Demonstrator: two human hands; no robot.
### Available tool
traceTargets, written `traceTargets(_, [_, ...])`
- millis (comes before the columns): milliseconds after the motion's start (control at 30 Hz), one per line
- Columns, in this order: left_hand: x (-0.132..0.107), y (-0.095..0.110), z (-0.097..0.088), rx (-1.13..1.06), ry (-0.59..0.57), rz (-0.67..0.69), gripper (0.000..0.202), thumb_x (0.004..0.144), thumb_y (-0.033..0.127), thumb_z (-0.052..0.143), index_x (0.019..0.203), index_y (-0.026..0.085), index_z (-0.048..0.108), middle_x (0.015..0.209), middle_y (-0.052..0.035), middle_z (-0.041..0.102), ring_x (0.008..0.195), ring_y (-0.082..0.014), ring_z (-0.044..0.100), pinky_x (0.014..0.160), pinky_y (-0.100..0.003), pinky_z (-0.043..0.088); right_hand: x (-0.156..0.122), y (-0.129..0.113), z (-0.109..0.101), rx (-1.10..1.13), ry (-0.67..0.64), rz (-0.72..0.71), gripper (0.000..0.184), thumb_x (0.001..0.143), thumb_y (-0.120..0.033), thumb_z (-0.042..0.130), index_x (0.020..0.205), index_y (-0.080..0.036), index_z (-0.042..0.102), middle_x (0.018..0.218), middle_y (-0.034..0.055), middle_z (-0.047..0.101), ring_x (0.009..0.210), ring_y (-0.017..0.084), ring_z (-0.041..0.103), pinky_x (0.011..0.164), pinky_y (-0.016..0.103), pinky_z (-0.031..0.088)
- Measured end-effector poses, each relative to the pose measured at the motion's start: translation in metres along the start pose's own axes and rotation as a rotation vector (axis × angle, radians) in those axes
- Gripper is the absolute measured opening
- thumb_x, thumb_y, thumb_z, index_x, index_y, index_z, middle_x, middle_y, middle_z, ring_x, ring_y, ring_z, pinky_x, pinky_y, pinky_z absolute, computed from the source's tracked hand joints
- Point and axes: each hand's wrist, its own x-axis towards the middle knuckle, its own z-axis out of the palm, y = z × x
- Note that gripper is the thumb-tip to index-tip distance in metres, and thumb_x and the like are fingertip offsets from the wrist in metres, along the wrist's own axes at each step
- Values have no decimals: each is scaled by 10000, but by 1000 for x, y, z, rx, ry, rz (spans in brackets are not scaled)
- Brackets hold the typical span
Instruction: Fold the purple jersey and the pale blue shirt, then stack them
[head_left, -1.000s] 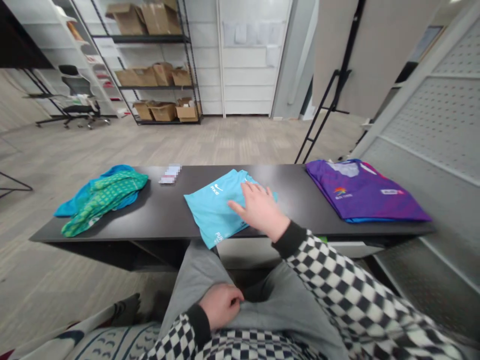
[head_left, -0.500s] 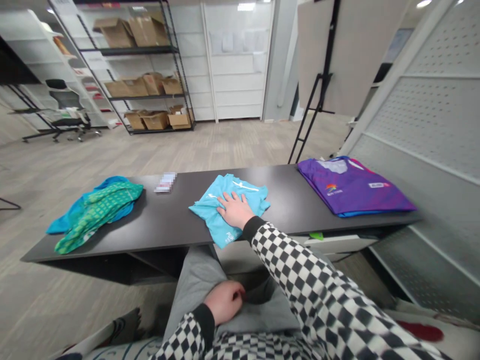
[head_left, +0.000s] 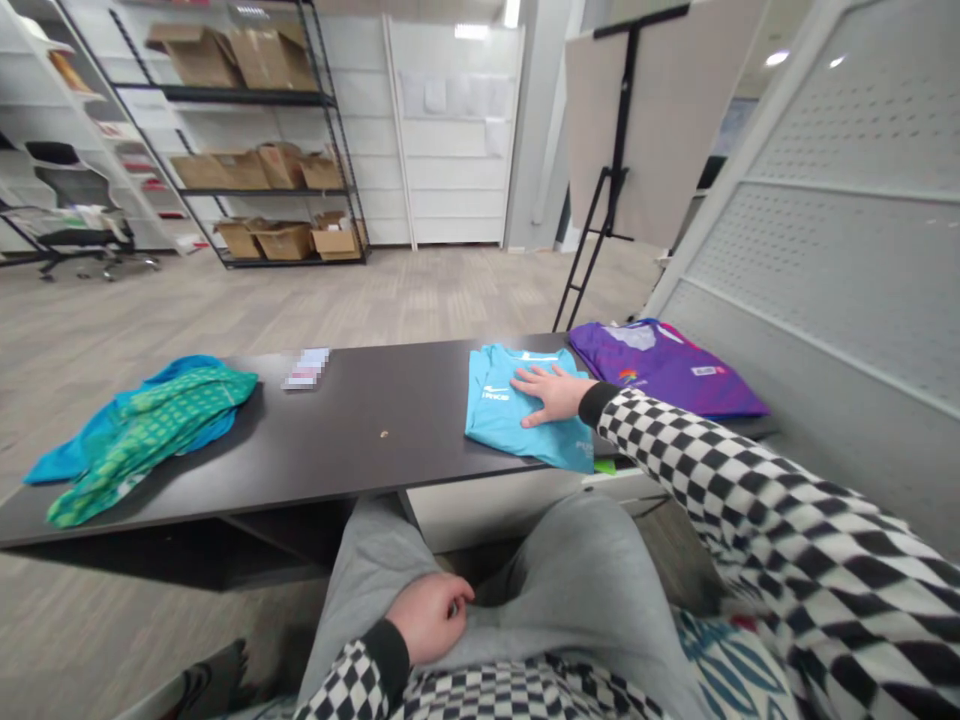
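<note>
A light blue T-shirt point(head_left: 499, 420) lies folded on the right half of the dark table, its lower corner hanging past the front edge. My right hand point(head_left: 553, 393) is spread flat on top of it, fingers apart, pressing the cloth without gripping it. Down on my grey-trousered thigh rests my left hand point(head_left: 433, 615), its fingers curled in loosely with nothing seen in them. Just right of the T-shirt is a folded purple shirt point(head_left: 667, 385) with a blue and pink edge, partly behind my right sleeve. A crumpled green and blue garment point(head_left: 150, 430) lies at the table's left end.
The dark table point(head_left: 360, 400) has a blurred flat item point(head_left: 307, 368) at its back left and a small speck in the middle. A white perforated partition point(head_left: 840, 250) stands at the right. Beyond are an easel board point(head_left: 660, 120) and shelves with cardboard boxes point(head_left: 285, 240).
The light blue T-shirt has slid right along the table under my right hand, up to the purple shirt, and now lies neater. My left hand stays on my lap. The view has turned slightly right.
</note>
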Motion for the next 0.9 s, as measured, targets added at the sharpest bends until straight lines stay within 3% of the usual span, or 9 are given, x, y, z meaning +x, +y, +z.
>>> traceTargets(133, [3, -1, -1, -40, 19, -2, 357, 960, 241, 627, 1216, 271, 873, 1124, -48, 877, 1037, -252, 799, 1013, -363, 593, -44, -12, 12, -9, 245, 50, 1013, 1047, -712, 708, 1836, -161, 390, 1889, 255, 326, 1765, 485, 278, 1408, 746, 191])
traceTargets(233, [2, -5, -1, -78, 28, 3, 343, 975, 253, 603, 1190, 272, 869, 1114, -43, 877, 1055, -265, 807, 996, -383, 607, -83, -40, 56, 53, 302, 81, 1026, 1048, -703, 720, 1851, -181, 350, 1879, 247, 357, 1735, 489, 354, 1364, 764, 317])
traceTargets(333, [0, 6, -6, -102, 55, 79, 356, 1008, 233, 557, 1186, 271, 863, 1137, -55, 875, 1062, -265, 813, 984, -393, 623, -112, -56, 99, 21, 338, 95, 884, 1051, -461, 790, 1826, -243, 424, 1873, 200, 392, 1738, 469, 360, 1376, 731, 329])
traceTargets(467, [17, 60, -40, -33, 307, 404, 386, 1044, 170, 517, 1216, 265, 849, 1095, -86, 850, 1019, -260, 789, 992, -428, 627, -125, -51, 114, 54, 370, 28, 705, 1095, -300, 724, 1770, -259, 524, 1818, 160, 505, 1725, 411, 412, 1386, 679, 356])
traceTargets(533, [40, 94, -70, 44, 494, 547, 382, 1066, 163, 527, 1259, 269, 839, 1204, -108, 839, 1185, -284, 760, 1160, -487, 573, -127, -44, 110, 77, 358, -23, 660, 1110, -261, 685, 1755, -270, 544, 1811, 148, 520, 1728, 407, 407, 1377, 696, 363])
traceTargets(600, [70, 119, -103, 166, 600, 544, 428, 1073, 187, 576, 1436, 280, 782, 1484, -129, 767, 1462, -326, 651, 1311, -546, 458, -130, -38, 106, 92, 346, -75, 637, 1121, -203, 629, 1750, -267, 549, 1804, 138, 532, 1725, 387, 419, 1378, 683, 370])
traceTargets(733, [119, 128, -154, 436, 407, 465, 692, 984, 252, 786, 1656, 265, 624, 1717, -157, 613, 1614, -399, 518, 1335, -601, 393, -146, -26, 105, 97, 400, -22, 628, 1089, -164, 641, 1713, -212, 586, 1756, 178, 583, 1649, 339, 548, 1379, 622, 394])
traceTargets(800, [129, 118, -166, 493, 340, 483, 663, 981, 279, 821, 1622, 267, 651, 1640, -155, 676, 1517, -390, 596, 1257, -566, 455, -157, -23, 107, 88, 437, 47, 552, 1071, -161, 664, 1620, -213, 679, 1686, 187, 656, 1585, 331, 623, 1370, 618, 401])
traceTargets(900, [129, 105, -169, 502, 343, 525, 415, 1047, 336, 781, 1458, 283, 764, 1338, -122, 798, 1260, -340, 703, 1083, -475, 523, -172, -22, 109, 100, 455, 81, 455, 1063, -137, 649, 1490, -241, 767, 1593, 162, 738, 1534, 324, 671, 1355, 633, 407])
